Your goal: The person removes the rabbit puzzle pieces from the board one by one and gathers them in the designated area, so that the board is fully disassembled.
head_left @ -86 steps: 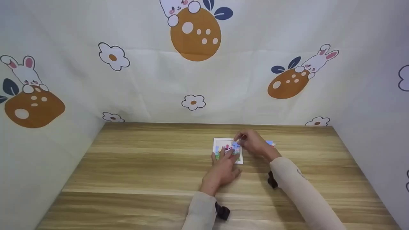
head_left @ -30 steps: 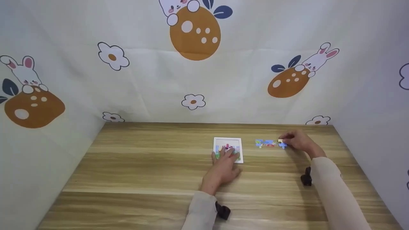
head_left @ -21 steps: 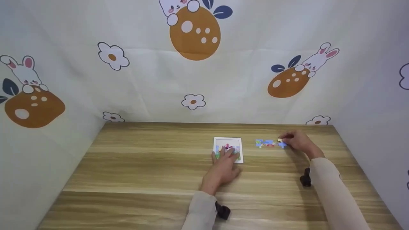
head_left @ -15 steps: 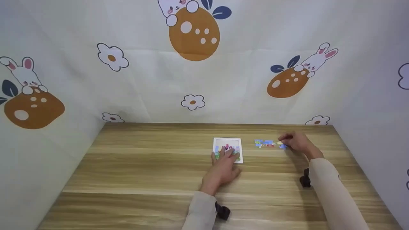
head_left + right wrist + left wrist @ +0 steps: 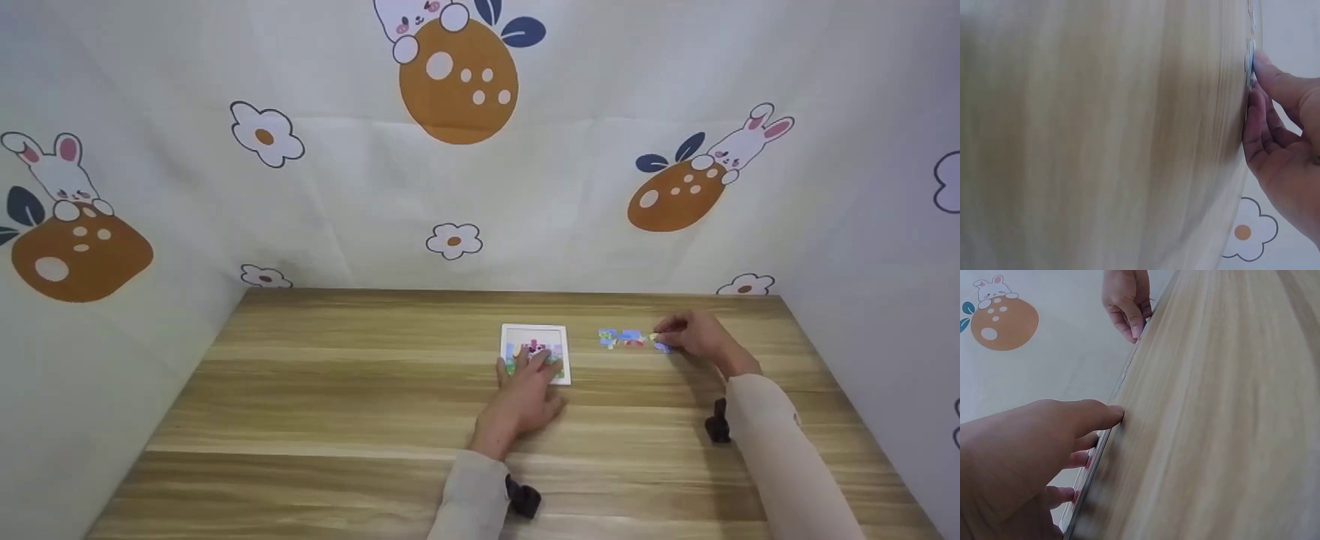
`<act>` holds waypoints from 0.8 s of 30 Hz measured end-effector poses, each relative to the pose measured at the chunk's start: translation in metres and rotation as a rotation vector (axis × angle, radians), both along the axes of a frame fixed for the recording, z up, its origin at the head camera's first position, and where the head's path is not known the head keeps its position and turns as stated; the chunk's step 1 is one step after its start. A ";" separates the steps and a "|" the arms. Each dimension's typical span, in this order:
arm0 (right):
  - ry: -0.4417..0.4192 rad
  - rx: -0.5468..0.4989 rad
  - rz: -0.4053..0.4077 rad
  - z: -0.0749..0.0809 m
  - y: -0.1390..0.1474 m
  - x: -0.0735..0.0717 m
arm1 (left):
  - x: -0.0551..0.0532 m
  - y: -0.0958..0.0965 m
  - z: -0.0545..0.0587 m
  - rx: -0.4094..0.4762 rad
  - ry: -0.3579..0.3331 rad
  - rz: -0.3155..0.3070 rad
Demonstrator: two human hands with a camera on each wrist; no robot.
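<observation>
My left hand [image 5: 523, 396] lies with spread fingers over a small white-framed jigsaw puzzle [image 5: 568, 352], its fingertips on the colourful pieces in the lower part. The upper part of the tray shows bare backing. To the right, my right hand [image 5: 699, 335] pinches a blue and yellow jigsaw piece [image 5: 661, 347] low at the table, partly covered by the fingers. In the right wrist view the thumb presses on the piece [image 5: 1250, 61] while the other fingers curl beside it at the tabletop. Just left of it lie other blue jigsaw pieces [image 5: 621, 337] in a row.
The wood-grain table [image 5: 337, 397] stretches out on both sides of the hands. A cream curtain [image 5: 337, 202] printed with rabbits and flowers stands along its back and sides. A black wrist device [image 5: 523, 496] sits at the left sleeve, another [image 5: 718, 421] at the right.
My right hand has gone from the puzzle frame to the loose pieces on the right. The blue and yellow piece there has turned under its fingers. My left hand has stayed put.
</observation>
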State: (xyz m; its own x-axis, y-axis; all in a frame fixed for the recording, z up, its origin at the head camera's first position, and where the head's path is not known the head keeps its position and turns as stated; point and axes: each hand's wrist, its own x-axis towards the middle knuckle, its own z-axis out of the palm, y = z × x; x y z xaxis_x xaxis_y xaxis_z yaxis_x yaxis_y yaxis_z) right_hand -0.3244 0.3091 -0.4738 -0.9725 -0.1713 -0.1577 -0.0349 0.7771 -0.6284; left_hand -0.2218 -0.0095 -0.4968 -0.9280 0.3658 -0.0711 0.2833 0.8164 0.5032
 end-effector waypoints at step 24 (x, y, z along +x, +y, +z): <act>0.008 -0.022 -0.020 0.017 -0.037 0.003 | 0.013 -0.001 0.010 -0.123 0.122 0.029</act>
